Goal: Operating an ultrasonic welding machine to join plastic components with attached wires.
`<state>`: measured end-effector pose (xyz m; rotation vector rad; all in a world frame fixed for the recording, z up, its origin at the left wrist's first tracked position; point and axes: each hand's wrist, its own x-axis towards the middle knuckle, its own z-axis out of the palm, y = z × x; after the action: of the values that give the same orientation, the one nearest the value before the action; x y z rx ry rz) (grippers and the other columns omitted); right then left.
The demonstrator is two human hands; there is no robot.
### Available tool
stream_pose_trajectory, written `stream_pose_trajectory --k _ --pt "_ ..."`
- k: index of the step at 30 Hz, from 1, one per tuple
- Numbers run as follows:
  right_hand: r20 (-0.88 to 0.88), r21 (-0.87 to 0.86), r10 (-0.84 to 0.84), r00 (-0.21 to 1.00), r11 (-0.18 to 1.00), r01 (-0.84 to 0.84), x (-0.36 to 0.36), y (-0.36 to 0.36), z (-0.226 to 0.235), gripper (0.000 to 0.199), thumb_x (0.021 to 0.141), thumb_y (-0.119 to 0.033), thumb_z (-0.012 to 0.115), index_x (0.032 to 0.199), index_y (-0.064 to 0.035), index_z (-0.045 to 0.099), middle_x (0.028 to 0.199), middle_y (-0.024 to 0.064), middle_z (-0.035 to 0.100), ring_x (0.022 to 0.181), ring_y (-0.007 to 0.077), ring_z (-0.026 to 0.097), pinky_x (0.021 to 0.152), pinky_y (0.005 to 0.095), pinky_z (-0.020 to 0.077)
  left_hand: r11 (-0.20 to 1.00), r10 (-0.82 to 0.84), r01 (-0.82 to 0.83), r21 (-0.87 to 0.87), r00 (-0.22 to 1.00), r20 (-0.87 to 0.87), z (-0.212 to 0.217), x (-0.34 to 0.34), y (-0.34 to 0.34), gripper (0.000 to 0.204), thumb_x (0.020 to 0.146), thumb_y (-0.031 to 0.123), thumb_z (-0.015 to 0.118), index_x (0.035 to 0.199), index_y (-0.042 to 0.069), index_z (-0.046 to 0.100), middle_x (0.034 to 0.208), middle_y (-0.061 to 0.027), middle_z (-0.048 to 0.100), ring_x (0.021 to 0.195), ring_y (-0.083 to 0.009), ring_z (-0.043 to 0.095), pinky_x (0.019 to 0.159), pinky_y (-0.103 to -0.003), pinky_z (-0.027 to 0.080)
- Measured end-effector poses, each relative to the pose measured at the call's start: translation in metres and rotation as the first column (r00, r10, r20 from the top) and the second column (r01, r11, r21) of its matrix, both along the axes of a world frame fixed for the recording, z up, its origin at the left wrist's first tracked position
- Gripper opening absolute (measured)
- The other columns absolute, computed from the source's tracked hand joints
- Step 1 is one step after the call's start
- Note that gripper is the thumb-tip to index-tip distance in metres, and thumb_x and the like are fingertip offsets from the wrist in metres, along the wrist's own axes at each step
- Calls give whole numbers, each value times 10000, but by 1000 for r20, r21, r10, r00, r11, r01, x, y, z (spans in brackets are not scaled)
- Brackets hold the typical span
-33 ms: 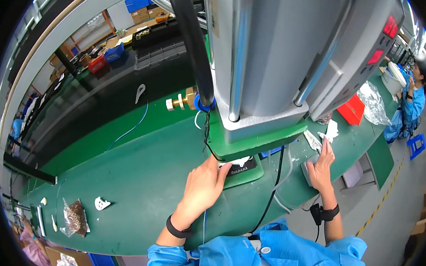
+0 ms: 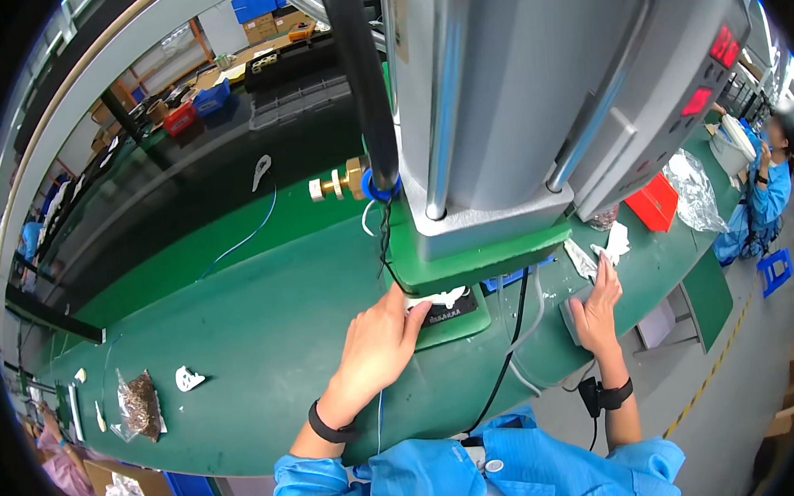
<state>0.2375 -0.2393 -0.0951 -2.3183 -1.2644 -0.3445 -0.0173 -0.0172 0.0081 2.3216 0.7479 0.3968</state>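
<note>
My left hand (image 2: 373, 342) reaches under the head of a grey and green press (image 2: 483, 243). Thumb and fingers pinch a small white plastic part (image 2: 446, 300) on the dark plate of the press base (image 2: 456, 328). The fingertips are partly hidden behind the press head. To the right, my right hand (image 2: 598, 313) lies with fingers stretched out over a small grey box (image 2: 569, 317) at the bench edge, holding nothing that I can see. Beyond its fingertips are white pieces (image 2: 617, 242) on the bench.
Cables (image 2: 516, 341) run between my hands. On the green bench (image 2: 268, 365) lie a bag of small brown pieces (image 2: 140, 405) and another white part (image 2: 188, 379) at left. A red bin (image 2: 653, 203) and clear plastic bag (image 2: 692, 192) stand right. A co-worker (image 2: 770, 180) is farther right.
</note>
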Motion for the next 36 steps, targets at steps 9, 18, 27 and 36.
stream_pose_trajectory --k 9,18,27,36 --pt "203 -190 199 959 969 -161 -24 56 85 543 722 -164 614 1225 -56 439 1269 178 351 1150 338 335 953 444 246 998 -44 44 -36 999 -5 2 -4 -1 289 884 238 446 1052 7 402 820 -239 596 718 -426 568 607 -485 443" --pt "-99 -11 549 830 833 -553 14 131 27 167 651 -55 615 807 -11 575 754 132 558 793 302 519 725 377 399 998 -49 52 -44 996 72 -4 -3 3 275 881 237 462 1013 -3 437 766 -226 593 690 -417 564 585 -490 430" --pt "-339 -40 501 796 838 -545 7 134 22 137 696 21 533 823 -15 572 777 145 570 774 303 546 709 356 424 968 134 -55 -246 939 317 15 -30 62 233 844 190 555 951 -17 551 704 -142 587 580 -175 529 565 -298 423" --pt "86 134 440 894 884 -448 7 146 2 174 664 34 527 818 -29 576 793 143 577 806 321 550 702 367 437 570 744 -635 521 669 1 -55 -34 245 527 754 350 631 1183 106 444 1251 -114 336 1147 -297 311 858 -505 291"
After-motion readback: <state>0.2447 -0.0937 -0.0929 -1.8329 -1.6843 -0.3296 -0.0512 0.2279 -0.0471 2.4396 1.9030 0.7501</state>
